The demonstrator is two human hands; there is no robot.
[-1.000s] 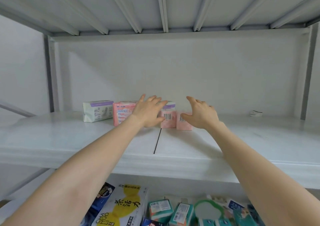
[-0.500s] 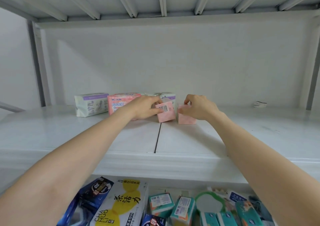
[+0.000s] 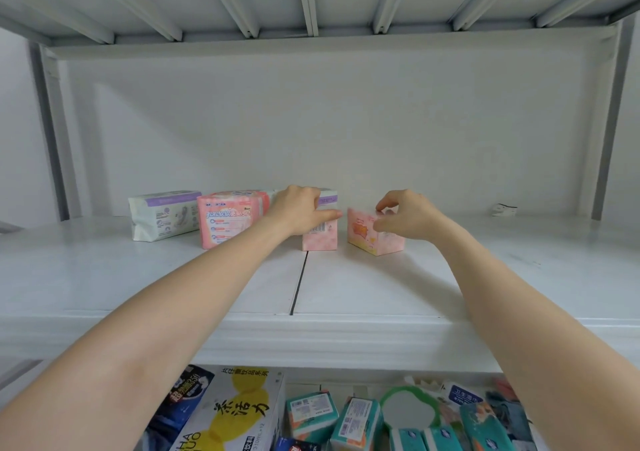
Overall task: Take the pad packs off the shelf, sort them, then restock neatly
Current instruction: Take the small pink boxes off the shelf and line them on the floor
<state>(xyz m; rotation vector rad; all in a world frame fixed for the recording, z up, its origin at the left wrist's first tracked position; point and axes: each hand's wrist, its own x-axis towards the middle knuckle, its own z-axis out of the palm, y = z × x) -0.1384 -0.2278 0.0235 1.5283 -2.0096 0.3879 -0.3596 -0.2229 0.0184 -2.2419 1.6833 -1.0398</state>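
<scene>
Several pad packs stand on the white shelf [image 3: 346, 288]. My left hand [image 3: 299, 210] grips a small pink pack with a barcode [image 3: 320, 239], thumb across its front. My right hand [image 3: 403, 215] holds a second small pink pack [image 3: 367, 236], fingers curled over its top and right side; the pack is turned at an angle. Behind my left hand a white and purple pack [image 3: 328, 197] is mostly hidden. Further left stand a larger pink pack [image 3: 228, 218] and a white pack with a purple band [image 3: 162, 213].
A small torn label [image 3: 504, 210] lies at the back right of the shelf. Grey uprights [image 3: 48, 132] frame both sides. The lower shelf holds a yellow and white carton [image 3: 239, 412], a dark blue pack [image 3: 183, 395] and several teal tissue packs [image 3: 353, 423].
Both hands went from reaching over the two small pink packs to holding them. The packs have come apart, and the right one has turned to show its printed face.
</scene>
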